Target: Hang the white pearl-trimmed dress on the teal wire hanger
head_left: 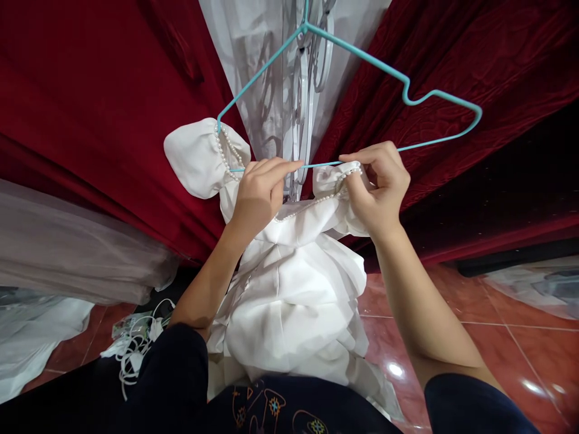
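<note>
Head view: looking down over both forearms at a white dress half-hung on a teal wire hanger, red curtains behind.
Hanger: hooked up top among grey sheer fabric, so it hangs free and tilted; its left end is already inside the dress, its right end sticks out bare.
Dress: bunched and hanging from the hanger's left end down towards the person's lap; the pearl-trimmed left sleeve is puffed over that end, which looks to be why the weight sits on that side.
Left hand: fingers long and nearly straight, closed lightly on the hanger's lower wire near the middle, judged to be steadying it so it does not swing.
Right hand: curled tight, thumb and fingertips pinching the pearl edge of the right sleeve, lifted right up against the lower wire.
Arms: both forearms reach up and forward, elbows low, wrists bent inward towards each other.
Floor: glossy red tiles, white cables lying at lower left, clear plastic sheeting on the far left.
Pale fabric: grey-pink cloth draped at left, well apart from the hands.
</note>
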Available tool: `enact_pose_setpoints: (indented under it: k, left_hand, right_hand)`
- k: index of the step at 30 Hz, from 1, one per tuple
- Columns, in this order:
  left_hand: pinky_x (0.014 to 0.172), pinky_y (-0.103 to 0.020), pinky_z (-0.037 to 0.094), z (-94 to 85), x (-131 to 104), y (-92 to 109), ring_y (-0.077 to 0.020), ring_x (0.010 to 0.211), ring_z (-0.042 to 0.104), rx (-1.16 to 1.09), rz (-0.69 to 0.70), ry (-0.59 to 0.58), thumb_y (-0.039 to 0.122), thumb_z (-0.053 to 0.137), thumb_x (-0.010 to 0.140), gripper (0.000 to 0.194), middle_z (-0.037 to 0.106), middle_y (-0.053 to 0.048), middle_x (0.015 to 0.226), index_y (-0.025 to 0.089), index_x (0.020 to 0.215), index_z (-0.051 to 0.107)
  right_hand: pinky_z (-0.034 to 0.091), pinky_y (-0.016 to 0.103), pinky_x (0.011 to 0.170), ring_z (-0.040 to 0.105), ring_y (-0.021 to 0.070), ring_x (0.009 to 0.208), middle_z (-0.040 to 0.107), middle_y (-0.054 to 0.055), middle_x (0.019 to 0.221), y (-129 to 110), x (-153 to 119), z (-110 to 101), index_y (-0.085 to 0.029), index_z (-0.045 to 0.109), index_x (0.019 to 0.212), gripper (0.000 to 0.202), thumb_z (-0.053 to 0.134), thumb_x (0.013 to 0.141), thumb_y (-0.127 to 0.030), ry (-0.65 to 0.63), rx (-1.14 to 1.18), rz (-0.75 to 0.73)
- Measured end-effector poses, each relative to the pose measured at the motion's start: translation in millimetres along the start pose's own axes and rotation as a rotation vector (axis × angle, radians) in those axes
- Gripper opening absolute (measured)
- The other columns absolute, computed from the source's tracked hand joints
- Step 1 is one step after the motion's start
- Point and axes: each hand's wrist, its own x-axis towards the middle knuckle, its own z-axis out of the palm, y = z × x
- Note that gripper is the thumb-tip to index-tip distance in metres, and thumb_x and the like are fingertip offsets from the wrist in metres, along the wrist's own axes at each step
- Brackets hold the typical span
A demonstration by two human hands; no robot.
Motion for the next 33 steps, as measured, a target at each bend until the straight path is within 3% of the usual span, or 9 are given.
enact_pose_setpoints:
  k: [5,13,21,26,30,31,33]
  left_hand:
    - [0.090,-0.035,0.043,4.9,-4.3,3.6,-0.0200,0.095,0.069,0.044,-0.061,0.029,0.000,0.047,0.097,0.042,0.079,-0.002,0.107,0.020,0.117,0.077]
    - [0.092,-0.037,0.043,2.2,-0.2,3.7,-0.0228,0.100,0.069,0.025,-0.164,-0.065,-0.002,0.044,0.090,0.048,0.079,-0.003,0.107,0.021,0.116,0.078]
    - [0.092,-0.038,0.043,-0.9,-2.6,-4.9,-0.0226,0.096,0.069,0.044,-0.119,-0.039,0.002,0.047,0.094,0.041,0.079,-0.002,0.103,0.021,0.114,0.078]
    - [0.093,-0.036,0.044,-2.8,-2.3,3.4,-0.0200,0.098,0.070,-0.027,-0.087,0.004,0.002,0.046,0.098,0.042,0.079,-0.001,0.104,0.023,0.115,0.078]
    - [0.095,-0.036,0.047,-3.2,2.5,11.7,-0.0196,0.099,0.071,-0.084,-0.090,0.001,0.005,0.046,0.099,0.040,0.079,-0.002,0.104,0.024,0.115,0.078]
    - [0.095,-0.036,0.048,-3.5,4.1,12.7,-0.0198,0.099,0.071,-0.090,-0.098,-0.001,0.005,0.046,0.099,0.040,0.079,-0.002,0.104,0.023,0.114,0.078]
    - [0.093,-0.036,0.050,-5.3,6.9,13.2,-0.0203,0.097,0.071,-0.092,-0.114,-0.003,0.004,0.046,0.098,0.040,0.078,-0.003,0.101,0.022,0.112,0.078]
  right_hand:
    - [0.052,0.038,0.081,0.064,0.0178,0.089,0.070,0.004,0.092,-2.4,-3.0,3.0,-0.022,0.075,0.096,0.013,0.062,0.094,-0.021,0.004,0.023,0.056]
    - [0.052,0.037,0.083,0.064,0.0167,0.089,0.067,0.002,0.090,-2.5,-4.1,11.5,-0.020,0.072,0.091,0.015,0.062,0.096,-0.029,-0.009,0.058,0.174]
    - [0.055,0.040,0.089,0.063,0.0167,0.092,0.066,0.003,0.093,-2.5,-13.3,22.7,-0.021,0.071,0.094,0.014,0.059,0.097,-0.028,0.023,0.062,0.155]
    - [0.057,0.041,0.088,0.065,0.0192,0.095,0.066,0.003,0.095,-11.5,-10.8,10.6,-0.024,0.072,0.102,0.020,0.056,0.091,-0.019,0.027,-0.031,0.044]
    - [0.056,0.048,0.096,0.065,0.0257,0.115,0.068,0.008,0.118,-17.3,-10.2,-9.8,-0.029,0.071,0.120,0.042,0.053,0.086,-0.012,-0.029,-0.161,-0.033]
    - [0.056,0.048,0.094,0.063,0.0276,0.119,0.066,0.009,0.122,-14.3,-9.5,-17.7,-0.029,0.071,0.122,0.044,0.055,0.085,-0.012,0.020,-0.202,-0.045]
    - [0.054,0.042,0.081,0.061,0.0290,0.117,0.063,0.012,0.119,-0.4,-5.1,-37.6,-0.026,0.073,0.120,0.044,0.059,0.080,-0.011,0.237,-0.246,-0.074]
